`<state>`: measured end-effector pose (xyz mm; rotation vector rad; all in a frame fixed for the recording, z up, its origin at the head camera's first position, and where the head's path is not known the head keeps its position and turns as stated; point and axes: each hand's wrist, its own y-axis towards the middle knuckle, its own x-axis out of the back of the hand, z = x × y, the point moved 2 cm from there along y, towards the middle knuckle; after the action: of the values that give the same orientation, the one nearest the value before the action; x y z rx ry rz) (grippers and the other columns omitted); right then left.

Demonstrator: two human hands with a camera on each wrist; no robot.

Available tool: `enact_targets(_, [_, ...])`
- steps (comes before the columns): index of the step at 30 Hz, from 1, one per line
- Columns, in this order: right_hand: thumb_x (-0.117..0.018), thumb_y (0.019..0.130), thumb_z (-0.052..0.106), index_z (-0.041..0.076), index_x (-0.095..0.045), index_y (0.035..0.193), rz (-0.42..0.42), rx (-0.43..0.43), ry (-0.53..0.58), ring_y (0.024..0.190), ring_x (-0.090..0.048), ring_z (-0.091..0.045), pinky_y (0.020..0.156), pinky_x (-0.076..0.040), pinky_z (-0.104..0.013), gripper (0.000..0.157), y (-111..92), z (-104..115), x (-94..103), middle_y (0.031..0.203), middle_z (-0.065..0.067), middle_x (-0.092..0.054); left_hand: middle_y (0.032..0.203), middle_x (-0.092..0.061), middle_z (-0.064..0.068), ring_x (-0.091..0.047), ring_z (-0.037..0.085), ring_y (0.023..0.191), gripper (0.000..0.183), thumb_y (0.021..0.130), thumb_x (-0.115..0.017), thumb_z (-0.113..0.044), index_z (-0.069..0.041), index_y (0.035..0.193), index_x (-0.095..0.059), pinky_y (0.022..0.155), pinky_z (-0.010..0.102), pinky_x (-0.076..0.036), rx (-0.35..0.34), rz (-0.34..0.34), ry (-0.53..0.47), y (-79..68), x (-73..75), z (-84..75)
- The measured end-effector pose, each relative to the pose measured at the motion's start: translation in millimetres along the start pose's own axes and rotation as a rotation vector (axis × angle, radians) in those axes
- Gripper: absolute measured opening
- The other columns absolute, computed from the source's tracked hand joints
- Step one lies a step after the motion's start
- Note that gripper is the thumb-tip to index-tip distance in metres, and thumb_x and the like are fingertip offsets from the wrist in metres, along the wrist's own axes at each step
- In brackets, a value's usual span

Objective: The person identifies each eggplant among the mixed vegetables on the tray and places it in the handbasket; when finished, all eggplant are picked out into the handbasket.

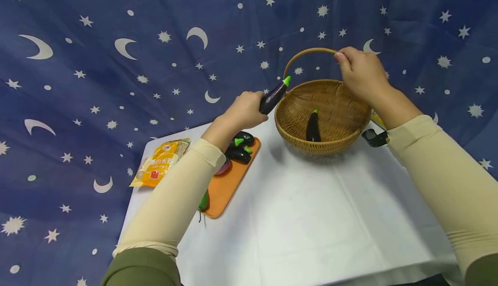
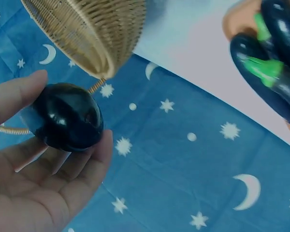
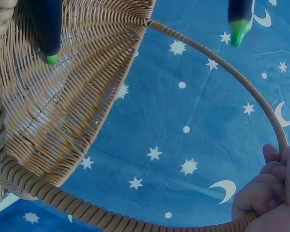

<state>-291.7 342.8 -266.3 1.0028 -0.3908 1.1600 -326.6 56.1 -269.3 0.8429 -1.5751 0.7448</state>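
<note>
My left hand [image 1: 246,109] holds a dark purple eggplant [image 1: 274,98] with a bright green cap, just left of the wicker basket's rim. In the left wrist view the thumb and fingers curl about the blunt end of this eggplant [image 2: 67,117]. My right hand [image 1: 363,72] grips the arched handle [image 1: 311,50] of the wicker basket [image 1: 323,147] on its right side. Inside the basket lies another eggplant [image 1: 313,128], green tip pointing to the back. The right wrist view shows the fingers [image 3: 263,191] wrapped round the handle.
An orange cutting board [image 1: 229,186] bears several eggplants [image 1: 238,154], a green vegetable [image 1: 204,201] and a purple item partly behind the left arm. A yellow food bag [image 1: 157,162] lies at the table's left. Near my right wrist is a black object [image 1: 375,138] on the white-covered table [image 1: 311,221].
</note>
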Motion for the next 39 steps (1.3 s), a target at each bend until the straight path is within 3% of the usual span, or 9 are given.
enact_targets(3, [-0.031, 0.110, 0.039, -0.002, -0.058, 0.131, 0.007, -0.009, 0.001, 0.087, -0.052, -0.038, 0.077, -0.040, -0.051, 0.053, -0.8, -2.0, 0.4, 0.099, -0.022, -0.059, 0.102, -0.064, 0.008, -0.060, 0.023, 0.089, 0.040, 0.086, -0.076, -0.022, -0.005, 0.119, -0.061, 0.078, 0.036, -0.051, -0.033, 0.014, -0.002, 14.1, -3.6, -15.9])
enact_targets(11, [-0.033, 0.110, 0.038, -0.001, -0.059, 0.130, 0.006, 0.007, 0.006, 0.092, -0.055, -0.040, 0.085, -0.043, -0.055, 0.051, -0.1, 1.4, 0.5, 0.104, -0.023, -0.062, 0.105, -0.064, 0.005, -0.061, 0.020, 0.091, 0.044, 0.086, -0.076, -0.018, -0.007, 0.126, -0.059, 0.076, 0.032, -0.052, -0.092, 0.105, 0.055, 44.0, -16.2, -52.2])
enact_targets(19, [-0.036, 0.110, 0.038, 0.001, -0.061, 0.129, -0.010, 0.010, -0.008, 0.092, -0.057, -0.039, 0.084, -0.045, -0.054, 0.049, -1.1, 0.3, 0.6, 0.105, -0.022, -0.064, 0.099, -0.064, 0.003, -0.061, 0.019, 0.088, 0.027, 0.087, -0.076, -0.016, -0.009, 0.110, -0.064, 0.078, 0.032, -0.051, -0.166, 0.183, 0.163, 69.3, -43.3, -81.0])
enact_targets(24, [-0.035, 0.110, 0.037, 0.001, -0.061, 0.129, -0.015, 0.004, -0.013, 0.086, -0.056, -0.037, 0.080, -0.044, -0.051, 0.049, -3.2, -4.4, 1.1, 0.101, -0.021, -0.064, 0.102, -0.065, 0.003, -0.062, 0.018, 0.089, 0.025, 0.089, -0.077, -0.019, -0.009, 0.108, -0.065, 0.078, 0.030, -0.052, -0.210, 0.260, 0.221, 83.6, -59.5, -98.6])
enact_targets(32, [-0.035, 0.110, 0.037, 0.001, -0.061, 0.128, -0.009, 0.006, -0.015, 0.080, -0.053, -0.034, 0.074, -0.042, -0.046, 0.048, -4.5, -8.4, -2.0, 0.095, -0.017, -0.062, 0.102, -0.064, 0.003, -0.060, 0.017, 0.088, 0.027, 0.086, -0.081, -0.022, -0.010, 0.106, -0.066, 0.076, 0.029, -0.050, -0.173, 0.352, 0.230, 95.6, -76.3, -109.9])
enact_targets(39, [-0.035, 0.110, 0.036, 0.001, -0.062, 0.128, -0.025, 0.004, 0.006, 0.084, -0.055, -0.035, 0.079, -0.044, -0.048, 0.047, -3.6, -12.8, 2.8, 0.100, -0.018, -0.064, 0.102, -0.064, 0.003, -0.059, 0.017, 0.090, 0.029, 0.085, -0.082, -0.021, -0.008, 0.104, -0.066, 0.080, 0.029, -0.050, -0.202, 0.357, 0.231, 101.3, -88.6, -114.2])
